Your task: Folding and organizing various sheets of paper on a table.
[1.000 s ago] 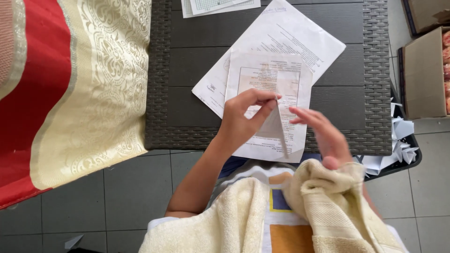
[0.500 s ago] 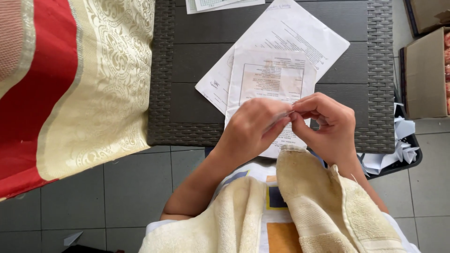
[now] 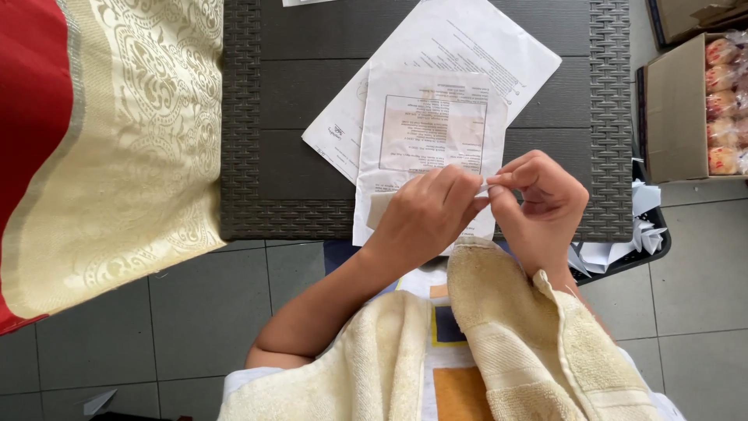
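Head view: cardboard box (image 3: 676, 109) at right holds wrapped pink-white packets (image 3: 725, 105).

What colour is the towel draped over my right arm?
Cream-yellow; the towel shows best in the head view, just behind the right hand.

I see two printed sheets (image 3: 432, 117) overlapping on the table (image 3: 312, 164), the smaller on top. My left hand (image 3: 425, 214) and right hand (image 3: 541, 199) meet over its near edge. A cloth (image 3: 117, 148) lies left, a cardboard box (image 3: 686, 109) right, a towel (image 3: 499, 343) on my shoulders, nearest me
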